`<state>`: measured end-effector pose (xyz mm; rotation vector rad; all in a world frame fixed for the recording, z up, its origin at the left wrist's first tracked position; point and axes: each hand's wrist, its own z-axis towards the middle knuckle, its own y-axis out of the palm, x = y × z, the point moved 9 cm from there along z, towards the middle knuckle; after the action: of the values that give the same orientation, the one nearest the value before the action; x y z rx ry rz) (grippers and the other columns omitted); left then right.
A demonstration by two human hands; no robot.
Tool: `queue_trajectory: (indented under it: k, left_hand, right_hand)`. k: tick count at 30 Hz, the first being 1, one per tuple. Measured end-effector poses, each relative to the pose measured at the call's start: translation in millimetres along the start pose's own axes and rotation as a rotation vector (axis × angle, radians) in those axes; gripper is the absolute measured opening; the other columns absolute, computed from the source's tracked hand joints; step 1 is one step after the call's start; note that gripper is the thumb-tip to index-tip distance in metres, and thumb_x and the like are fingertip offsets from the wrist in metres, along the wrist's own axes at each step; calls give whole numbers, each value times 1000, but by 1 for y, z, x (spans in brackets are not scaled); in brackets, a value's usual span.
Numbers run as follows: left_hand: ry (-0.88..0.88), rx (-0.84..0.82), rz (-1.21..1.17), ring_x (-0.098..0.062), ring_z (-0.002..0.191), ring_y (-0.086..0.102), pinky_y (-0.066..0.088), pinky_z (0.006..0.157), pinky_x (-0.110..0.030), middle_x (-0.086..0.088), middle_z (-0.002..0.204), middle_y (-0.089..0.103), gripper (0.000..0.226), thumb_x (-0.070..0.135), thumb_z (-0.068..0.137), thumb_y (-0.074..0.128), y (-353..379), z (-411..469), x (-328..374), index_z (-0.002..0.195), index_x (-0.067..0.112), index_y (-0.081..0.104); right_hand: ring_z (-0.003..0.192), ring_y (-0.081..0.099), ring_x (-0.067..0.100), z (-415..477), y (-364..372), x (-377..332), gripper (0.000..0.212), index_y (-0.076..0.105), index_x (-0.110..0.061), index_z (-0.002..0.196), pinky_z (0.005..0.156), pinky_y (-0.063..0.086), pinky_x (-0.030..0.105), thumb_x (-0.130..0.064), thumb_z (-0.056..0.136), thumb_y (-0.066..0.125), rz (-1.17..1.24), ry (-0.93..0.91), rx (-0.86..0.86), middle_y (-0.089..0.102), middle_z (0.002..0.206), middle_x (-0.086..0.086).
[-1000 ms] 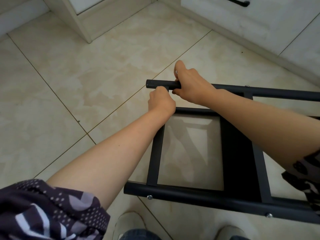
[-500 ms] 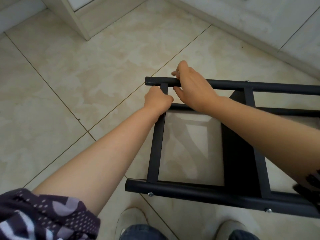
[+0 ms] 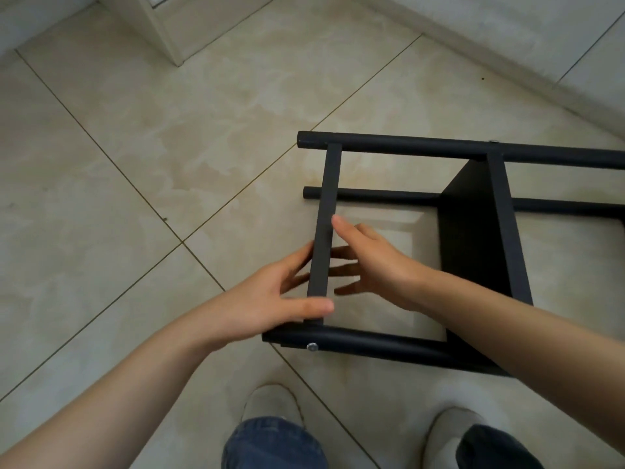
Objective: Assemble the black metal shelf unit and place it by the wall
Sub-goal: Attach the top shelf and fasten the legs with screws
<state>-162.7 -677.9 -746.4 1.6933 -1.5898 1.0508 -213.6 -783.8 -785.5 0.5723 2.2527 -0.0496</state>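
1. Placement: the black metal shelf unit lies on its side on the beige tiled floor, just ahead of the person's pale shoes. It is near the white wall but not set against it. Laying it down probably brings the joints within easy reach.
2. The left hand brackets the flat black crossbar. Its fingers are straight and spread wide and pass beneath the bar. The thumb lies across the bar's near end, just above the near round black tube. It looks like a loose steadying hold, not a closed grasp, though blur softens the detail.
3. The right hand sits on the opposite side of the same crossbar, fingers straight and splayed. One fingertip touches the bar's right edge, and the hand holds nothing.
4. Hands on either side of one bar suggest it is being checked or nudged square between the near tube and the far round black tube.
5. A small silver screw head shows on the near tube just below the crossbar's end, so that joint appears fastened. Whether the far end is fastened, I cannot tell.
6. Judging by the joined frame, assembly seems well along. Standing the unit upright and moving it to the wall is not yet done.
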Motion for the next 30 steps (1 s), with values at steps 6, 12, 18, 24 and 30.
queue_trajectory:
  k: [6,12,18,24,30]
  left_hand:
    - [-67,-101,192,7,146,27,29,123,-33,26,161,26,128,42,69,88,17,-22,-22,158,47,-4]
    - [-86,-88,202,-10,139,47,40,116,-38,21,163,24,117,33,79,82,18,-23,-39,156,52,-4]
    - [-38,-84,188,-8,144,40,37,118,-40,23,165,17,111,39,81,77,20,-24,-45,155,53,-5]
    - [-44,-36,244,0,134,49,42,115,-34,15,155,43,103,30,91,73,19,-29,-51,157,49,-4]
    - [-57,-28,321,0,121,60,47,108,-33,14,137,61,102,55,82,64,20,-30,-52,153,57,-10]
  right_hand:
    - [98,70,27,-2,34,11,50,36,-13,127,85,58,53,-36,93,64,10,56,-80,62,105,8]
    - [85,68,22,0,41,7,33,37,-11,118,82,60,49,-18,94,59,-126,20,-105,60,94,9]
    - [86,71,19,1,37,15,33,42,-13,111,79,61,45,-25,92,66,-63,32,-104,66,97,7]
    - [85,72,26,-6,-3,48,61,49,-7,113,76,58,41,-62,100,26,108,217,41,76,90,10]
    - [53,44,16,-17,-7,67,21,54,-9,83,64,50,33,-13,98,41,-22,248,-31,52,61,4]
